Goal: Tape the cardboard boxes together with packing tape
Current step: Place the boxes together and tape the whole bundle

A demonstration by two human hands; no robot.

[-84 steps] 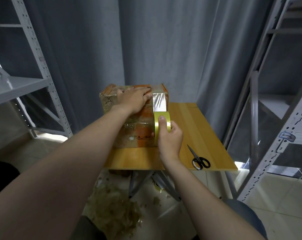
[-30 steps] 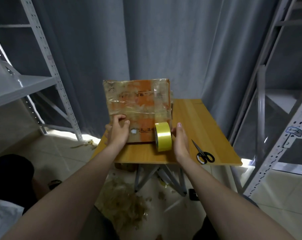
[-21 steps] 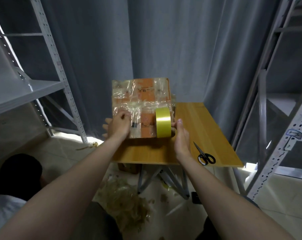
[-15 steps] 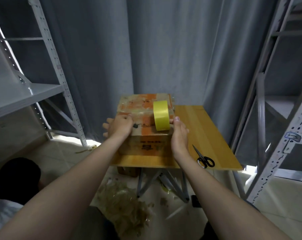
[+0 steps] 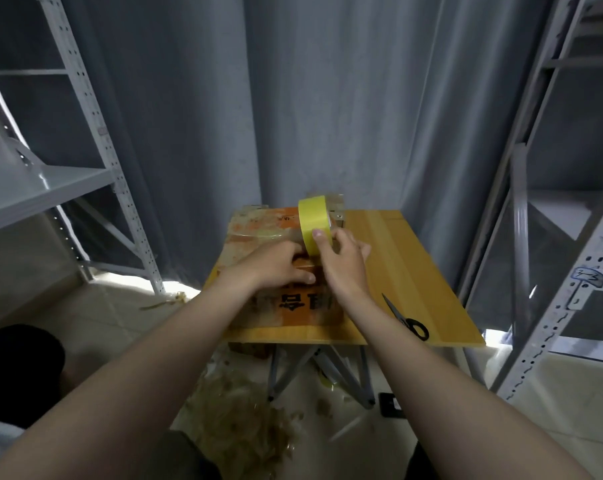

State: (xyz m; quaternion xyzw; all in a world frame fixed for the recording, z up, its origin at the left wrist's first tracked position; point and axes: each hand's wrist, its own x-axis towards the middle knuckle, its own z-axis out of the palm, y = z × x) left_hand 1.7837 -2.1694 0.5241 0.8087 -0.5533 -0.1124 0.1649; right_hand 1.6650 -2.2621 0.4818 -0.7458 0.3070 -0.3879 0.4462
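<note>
Cardboard boxes [image 5: 265, 225] sit on the left side of the table [image 5: 400, 258]. The left hand [image 5: 275, 266] presses flat on their top, and the right hand [image 5: 343, 259] pinches the yellow tape roll [image 5: 313, 216] standing there. Wrapping looks under way; next the roll likely needs pulling along while the boxes are held down.
</note>
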